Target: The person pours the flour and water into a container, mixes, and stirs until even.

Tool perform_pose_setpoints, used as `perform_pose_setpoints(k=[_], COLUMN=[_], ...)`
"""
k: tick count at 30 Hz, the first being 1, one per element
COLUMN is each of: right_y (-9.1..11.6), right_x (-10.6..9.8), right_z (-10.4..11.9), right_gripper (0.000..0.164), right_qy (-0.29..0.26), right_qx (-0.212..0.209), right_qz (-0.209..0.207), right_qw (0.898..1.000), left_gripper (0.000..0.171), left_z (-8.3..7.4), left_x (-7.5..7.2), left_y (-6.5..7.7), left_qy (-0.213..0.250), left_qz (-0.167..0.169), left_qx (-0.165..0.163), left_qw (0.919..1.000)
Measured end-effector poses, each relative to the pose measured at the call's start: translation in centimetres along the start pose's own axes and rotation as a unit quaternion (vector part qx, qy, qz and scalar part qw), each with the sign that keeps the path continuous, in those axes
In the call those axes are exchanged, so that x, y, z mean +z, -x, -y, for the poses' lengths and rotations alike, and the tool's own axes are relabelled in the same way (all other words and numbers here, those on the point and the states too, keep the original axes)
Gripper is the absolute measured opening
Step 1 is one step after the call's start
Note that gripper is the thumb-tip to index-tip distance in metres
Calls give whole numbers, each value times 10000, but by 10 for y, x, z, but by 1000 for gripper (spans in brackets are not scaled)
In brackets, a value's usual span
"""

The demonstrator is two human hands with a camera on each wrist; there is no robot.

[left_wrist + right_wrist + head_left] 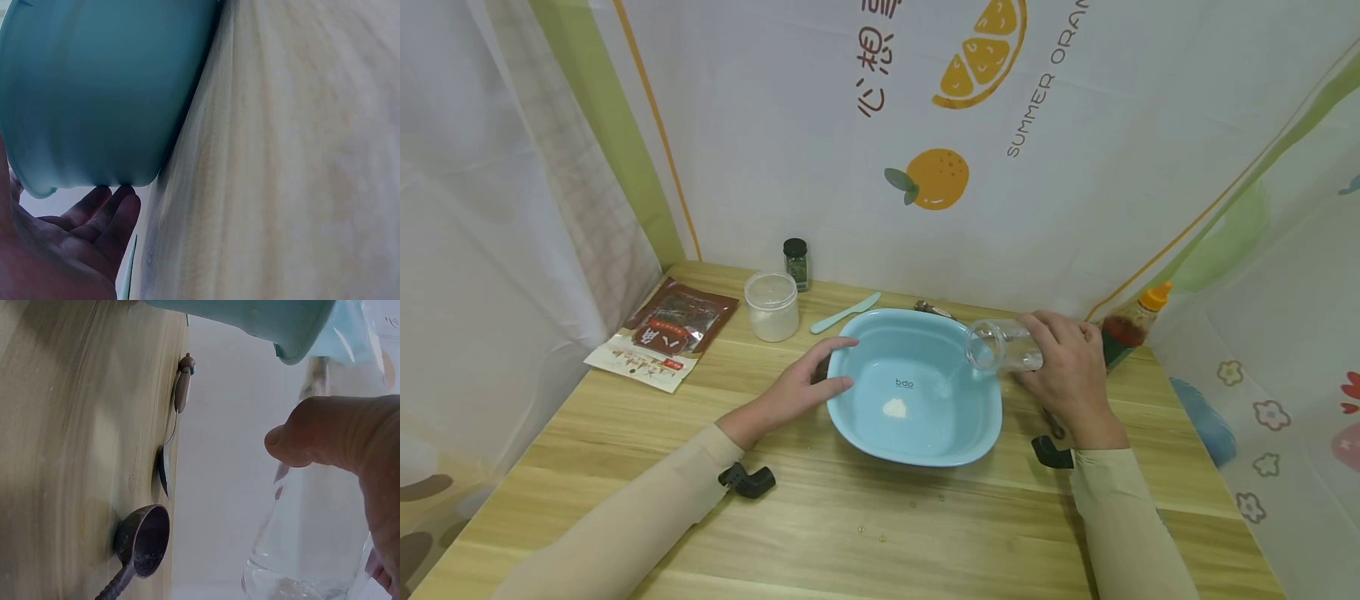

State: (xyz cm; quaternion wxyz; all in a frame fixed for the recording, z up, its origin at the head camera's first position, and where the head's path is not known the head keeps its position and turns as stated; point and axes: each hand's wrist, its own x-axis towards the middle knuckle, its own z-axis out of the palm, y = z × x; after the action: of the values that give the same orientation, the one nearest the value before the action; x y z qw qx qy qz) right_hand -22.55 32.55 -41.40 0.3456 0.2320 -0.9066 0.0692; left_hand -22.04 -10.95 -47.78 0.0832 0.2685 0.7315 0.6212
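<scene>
A light blue basin (pixel 917 450) stands on the table with a small heap of white powder (pixel 894 407) on its floor. My left hand (pixel 797 385) holds the basin's left side, thumb at the rim; in the left wrist view its fingers (pixel 119 219) touch the outer wall. My right hand (pixel 1070 367) grips a clear glass (pixel 1018 344), tilted with its mouth over the basin's right rim. Clear liquid runs from it into the basin. In the right wrist view the thumb (pixel 294 447) lies along the glass, and some liquid remains near its base.
A brown seasoning packet (pixel 673 325), a lidded jar of white powder (pixel 772 312), a dark-capped spice bottle (pixel 796 265) and a pale spreader (pixel 846 313) lie behind left. A sauce bottle (pixel 1123 337) stands right. A spoon (pixel 165 456) and dark scoop (pixel 144 540) lie beside the basin.
</scene>
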Motion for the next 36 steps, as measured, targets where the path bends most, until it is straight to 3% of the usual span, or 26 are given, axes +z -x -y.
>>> perform_pose_setpoints(k=[36], right_y=[1], right_x=[0], right_z=[0], right_gripper=[82], right_qy=[99], right_qx=[-7], right_qz=[28], right_qw=[9999], left_gripper=[63], left_z=[-2], left_x=[0], left_y=[0], left_qy=[-22], left_qz=[29], left_qx=[-61], left_qw=[10000])
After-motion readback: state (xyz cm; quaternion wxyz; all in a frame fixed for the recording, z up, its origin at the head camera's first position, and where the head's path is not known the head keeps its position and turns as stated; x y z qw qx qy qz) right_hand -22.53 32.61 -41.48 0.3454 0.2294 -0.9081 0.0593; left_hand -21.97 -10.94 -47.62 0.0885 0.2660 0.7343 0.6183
